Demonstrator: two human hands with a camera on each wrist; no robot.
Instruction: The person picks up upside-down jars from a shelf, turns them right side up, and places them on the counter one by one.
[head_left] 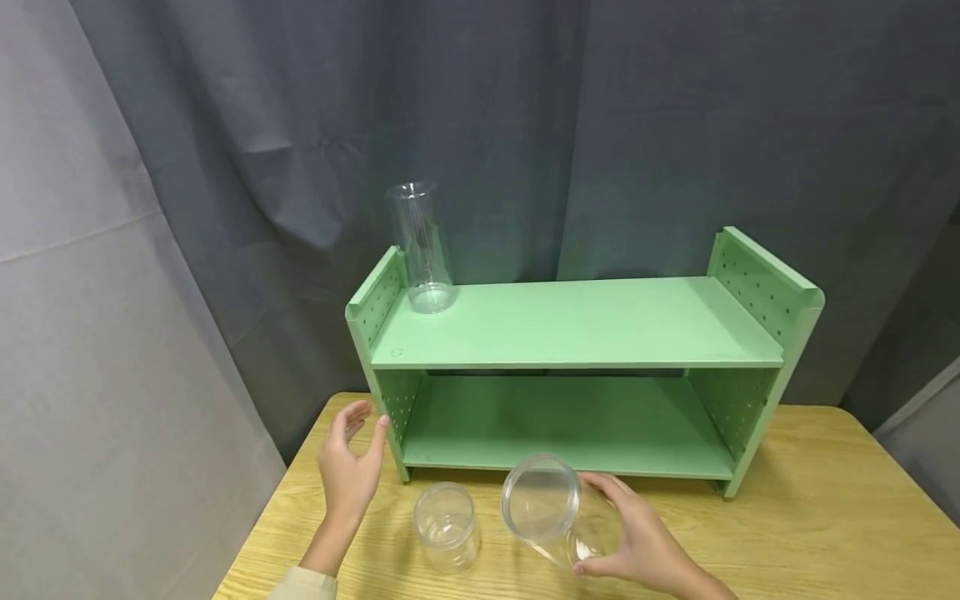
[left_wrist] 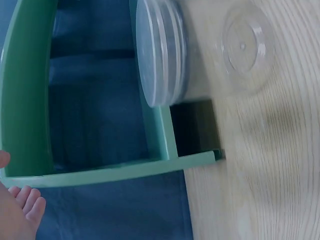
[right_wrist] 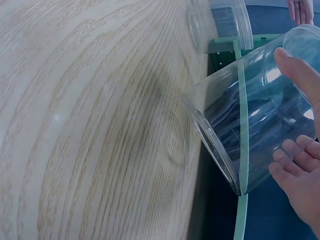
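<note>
While clamping the right grip on a tilted clear jar at 5 o'clock in the head view, holds the left grip apart at 7 o'clock, near the left end of a green shelf. Shows a shorter clear jar upright at 6 o'clock, on the wooden surface between both grips. Notes a tall clear cylinder standing atop the shelf at 10 o'clock.
</note>
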